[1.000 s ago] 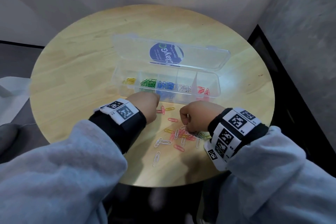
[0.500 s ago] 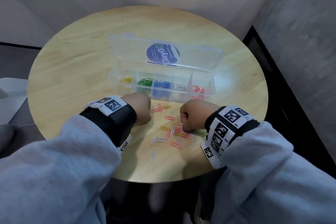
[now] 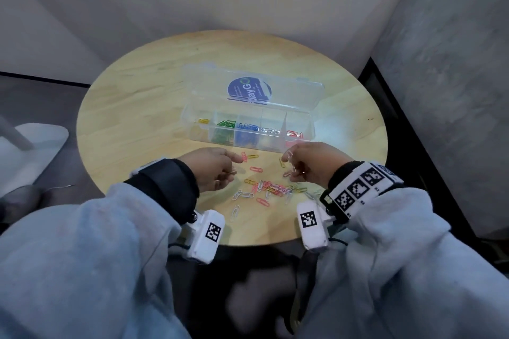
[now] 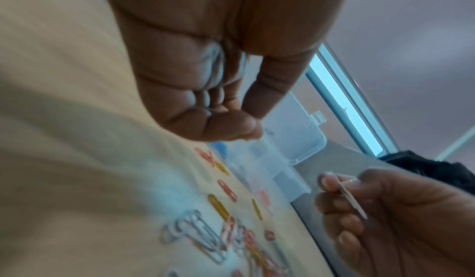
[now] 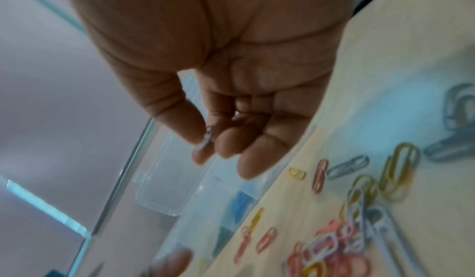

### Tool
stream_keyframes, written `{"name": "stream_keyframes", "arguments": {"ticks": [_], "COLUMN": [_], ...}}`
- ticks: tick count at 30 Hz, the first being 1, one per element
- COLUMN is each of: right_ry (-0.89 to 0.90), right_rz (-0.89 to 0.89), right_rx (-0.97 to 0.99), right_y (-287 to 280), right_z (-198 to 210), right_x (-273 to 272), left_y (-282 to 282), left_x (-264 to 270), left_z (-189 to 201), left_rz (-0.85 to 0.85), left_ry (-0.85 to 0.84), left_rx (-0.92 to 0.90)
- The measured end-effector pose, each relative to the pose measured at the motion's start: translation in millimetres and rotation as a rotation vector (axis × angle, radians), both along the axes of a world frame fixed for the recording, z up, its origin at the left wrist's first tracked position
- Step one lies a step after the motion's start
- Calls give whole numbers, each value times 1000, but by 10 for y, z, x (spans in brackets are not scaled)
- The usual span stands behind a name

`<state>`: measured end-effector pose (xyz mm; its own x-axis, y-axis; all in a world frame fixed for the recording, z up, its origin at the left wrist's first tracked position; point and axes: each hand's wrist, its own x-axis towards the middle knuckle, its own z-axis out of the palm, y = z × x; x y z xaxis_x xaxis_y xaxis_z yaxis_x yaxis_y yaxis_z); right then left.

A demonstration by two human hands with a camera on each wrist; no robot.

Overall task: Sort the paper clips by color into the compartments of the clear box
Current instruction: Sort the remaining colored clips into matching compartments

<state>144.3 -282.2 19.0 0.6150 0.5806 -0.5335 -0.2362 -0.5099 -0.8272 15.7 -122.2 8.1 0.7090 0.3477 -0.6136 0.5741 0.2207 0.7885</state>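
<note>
Right hand (image 3: pixel 311 162) pinches a white paper clip (image 3: pixel 289 158) near the clear box (image 3: pixel 248 129); left hand (image 3: pixel 212 170) curled, holding nothing visible.

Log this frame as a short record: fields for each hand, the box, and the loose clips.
right hand: raised near the box's right end, pinching a white paper clip
left hand: fingers curled, over the table; whether it holds anything cannot be told
clear box: lid open; compartments left to right hold yellow, green, blue, white, red clips
loose clips: red, yellow and white, scattered on the table between the hands
sorting: unfinished
</note>
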Motion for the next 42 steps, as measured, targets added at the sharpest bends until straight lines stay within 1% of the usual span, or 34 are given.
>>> {"name": "stream_keyframes", "arguments": {"ticks": [3,5,8,10,12,14,15,17,19,21,23,25,29,31,34,37,42], "right_ry": [195,258,269,235,181,53,-41,-214,-324,-400,-495,-572,-619,-635,-644,-615,-606], "right_rz": [-170,-241,-293,-287,-259,-221,-190,-89,0,47,102,170,258,292,325,353,373], "right_rx": [143,212,279,284,215,63,-26,-187,-310,-383,-472,-582,-714,-758,-798,-787,-763], "right_y": [-96,-168,-239,-267,-313,-401,-457,-567,-639,-662,-650,-628,-578,-553,-514,-460,-394], "right_z": [63,89,108,108,66,-11,-55,-122,-153,-162,-164,-179,-219,-232,-247,-268,-325], "right_x": [-119,-185,-273,-294,-259,-170,-117,-30,31,82,110,120,102,103,116,122,129], "left_y": [-50,-90,-143,-177,-219,-241,-239,-220,-212,-238,-293,-347,-385,-383,-367,-337,-298], "left_x": [-102,-178,-288,-330,-335,-324,-319,-310,-292,-257,-199,-140,-83,-63,-43,-41,-43], "left_z": [41,74,69,44,16,-23,-38,-57,-67,-60,-51,-66,-109,-138,-167,-201,-215], "left_rz": [87,166,247,265,248,164,87,-127,-318,-416,-462,-514,-656,-681,-673,-669,-561], "left_ry": [-68,-90,-90,-76,-47,8,43,126,226,294,328,372,495,521,509,481,400], "left_rx": [-179,-300,-394,-375,-270,-101,5,231,472,685,794,846,943,949,933,907,900]}}
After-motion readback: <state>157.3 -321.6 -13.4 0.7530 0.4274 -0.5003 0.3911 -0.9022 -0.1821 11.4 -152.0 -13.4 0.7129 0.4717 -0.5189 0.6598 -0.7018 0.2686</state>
